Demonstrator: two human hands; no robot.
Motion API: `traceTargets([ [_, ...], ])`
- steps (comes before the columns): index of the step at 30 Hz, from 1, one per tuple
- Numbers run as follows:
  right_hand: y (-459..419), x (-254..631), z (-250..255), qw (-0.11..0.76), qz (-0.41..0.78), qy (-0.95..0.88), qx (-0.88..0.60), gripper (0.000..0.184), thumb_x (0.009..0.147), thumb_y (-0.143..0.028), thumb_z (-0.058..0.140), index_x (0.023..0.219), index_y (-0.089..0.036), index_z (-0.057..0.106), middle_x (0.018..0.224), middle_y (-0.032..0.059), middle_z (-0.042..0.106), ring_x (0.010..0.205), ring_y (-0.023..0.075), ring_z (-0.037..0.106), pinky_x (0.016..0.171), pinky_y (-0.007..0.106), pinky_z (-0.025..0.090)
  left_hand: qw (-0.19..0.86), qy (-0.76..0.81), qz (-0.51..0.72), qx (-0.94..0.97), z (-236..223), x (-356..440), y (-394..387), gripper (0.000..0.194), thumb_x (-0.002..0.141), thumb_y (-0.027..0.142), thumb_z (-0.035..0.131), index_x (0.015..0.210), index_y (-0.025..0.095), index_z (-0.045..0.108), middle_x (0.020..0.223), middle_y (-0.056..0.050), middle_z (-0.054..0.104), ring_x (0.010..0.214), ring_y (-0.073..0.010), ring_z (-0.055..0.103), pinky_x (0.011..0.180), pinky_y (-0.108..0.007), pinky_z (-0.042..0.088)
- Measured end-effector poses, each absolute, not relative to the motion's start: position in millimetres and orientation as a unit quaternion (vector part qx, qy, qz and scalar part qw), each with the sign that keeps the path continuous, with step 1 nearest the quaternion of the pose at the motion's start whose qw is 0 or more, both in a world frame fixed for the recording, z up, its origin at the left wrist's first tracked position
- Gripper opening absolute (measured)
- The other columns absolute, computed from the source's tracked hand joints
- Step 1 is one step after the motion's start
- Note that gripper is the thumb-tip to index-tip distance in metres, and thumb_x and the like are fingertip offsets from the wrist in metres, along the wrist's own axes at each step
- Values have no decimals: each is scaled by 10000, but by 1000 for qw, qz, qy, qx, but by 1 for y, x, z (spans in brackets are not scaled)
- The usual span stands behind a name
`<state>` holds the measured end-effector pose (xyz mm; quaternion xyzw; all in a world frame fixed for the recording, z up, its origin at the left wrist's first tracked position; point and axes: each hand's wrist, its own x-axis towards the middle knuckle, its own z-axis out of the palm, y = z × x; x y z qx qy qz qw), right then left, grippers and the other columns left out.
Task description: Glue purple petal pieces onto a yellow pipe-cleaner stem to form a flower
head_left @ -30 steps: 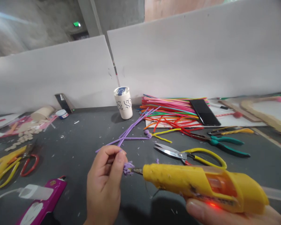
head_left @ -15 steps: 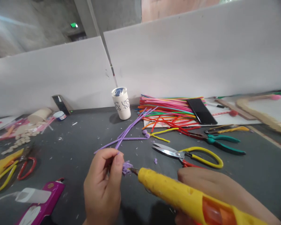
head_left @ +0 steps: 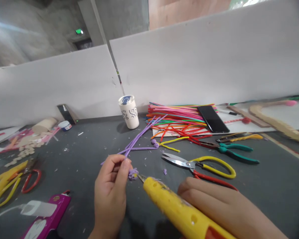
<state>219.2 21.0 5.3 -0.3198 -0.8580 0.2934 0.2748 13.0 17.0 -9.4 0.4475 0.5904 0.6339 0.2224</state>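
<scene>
My left hand (head_left: 111,194) pinches a small purple pipe-cleaner curl (head_left: 133,173) between thumb and fingers, low in the middle of the view. My right hand (head_left: 229,209) grips a yellow glue gun (head_left: 179,212) from the lower right. The gun's metal nozzle touches the purple curl. Just beyond my left hand, loose purple pipe cleaners (head_left: 139,137) lie crossed on the dark table (head_left: 89,146).
Yellow-handled scissors (head_left: 201,163), teal pliers (head_left: 229,149), a stack of coloured pipe cleaners (head_left: 176,116) under a black phone (head_left: 212,119) and a white cup (head_left: 129,111) lie beyond. At left are more scissors (head_left: 10,179) and a magenta device (head_left: 46,219). White boards wall the back.
The glue gun has rolled and tilted, so my right hand now lies over its top instead of under it. The nozzle stays against the purple curl. My left hand has barely moved.
</scene>
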Motion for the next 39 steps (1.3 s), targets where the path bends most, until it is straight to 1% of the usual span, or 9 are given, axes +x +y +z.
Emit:
traceTargets([
  [5, 28, 227, 7, 270, 475, -735, -402, 136, 731, -357, 693, 833, -269, 674, 823, 25, 685, 753, 222, 649, 651, 283, 533, 277, 564, 659, 413, -10, 10, 17, 128, 848, 327, 686, 777, 223, 667, 647, 58, 630, 584, -95, 565, 554, -161, 450],
  [9, 36, 227, 16, 235, 619, -630, -405, 220, 694, -407, 627, 779, -212, 685, 716, 14, 648, 564, 128, 561, 505, 221, 443, 310, 552, 669, 388, -11, 7, 17, 124, 835, 336, 709, 802, 221, 678, 645, 58, 640, 576, -86, 559, 549, -151, 438],
  [14, 51, 223, 27, 170, 712, -536, -420, 211, 518, -180, 568, 703, -173, 669, 602, -47, 542, 461, 49, 399, 432, 162, 310, 330, 537, 694, 348, -5, 2, 23, 116, 788, 270, 737, 735, 182, 683, 621, 36, 619, 554, -85, 529, 513, -159, 406],
  [17, 62, 221, 14, 139, 727, -537, -405, 168, 581, -174, 597, 736, -171, 662, 655, -39, 582, 511, 67, 449, 465, 163, 354, 335, 525, 709, 330, 4, -8, 28, 112, 770, 225, 727, 685, 177, 672, 591, 40, 594, 523, -65, 491, 468, -135, 363],
  [20, 68, 213, -6, 140, 664, -597, -429, 173, 713, -324, 662, 753, -157, 633, 668, -16, 601, 579, 98, 510, 542, 187, 399, 348, 501, 727, 315, 14, -20, 30, 122, 755, 205, 712, 659, 173, 645, 565, 46, 553, 500, -60, 451, 425, -133, 318],
  [22, 68, 206, -18, 92, 605, -641, -463, 304, 831, -418, 541, 729, -147, 633, 611, -1, 595, 530, 108, 507, 503, 204, 376, 371, 483, 729, 313, 20, -26, 28, 143, 771, 218, 690, 652, 175, 623, 521, 53, 504, 475, -65, 406, 419, -145, 312],
  [31, 56, 200, -33, -59, 275, -823, -494, 479, 903, -506, 473, 645, -148, 662, 698, 139, 700, 634, 263, 645, 538, 295, 326, 347, 503, 706, 357, 22, -11, 8, 111, 748, 218, 736, 647, 197, 693, 534, 45, 582, 491, -60, 478, 445, -108, 369],
  [34, 57, 202, -19, -2, 243, -838, -489, 385, 878, -447, 554, 633, -165, 645, 648, 102, 673, 611, 248, 623, 541, 293, 333, 425, 502, 640, 397, 20, -6, 1, 128, 740, 289, 768, 651, 210, 720, 513, 49, 582, 476, -58, 465, 451, -115, 362],
  [39, 57, 193, 27, 344, 433, -758, -347, 45, 807, -188, 589, 782, -195, 626, 709, -13, 651, 639, 130, 596, 580, 207, 448, 513, 500, 542, 439, 15, -2, -4, 172, 713, 364, 795, 635, 219, 744, 549, 34, 616, 515, -77, 480, 484, -142, 359],
])
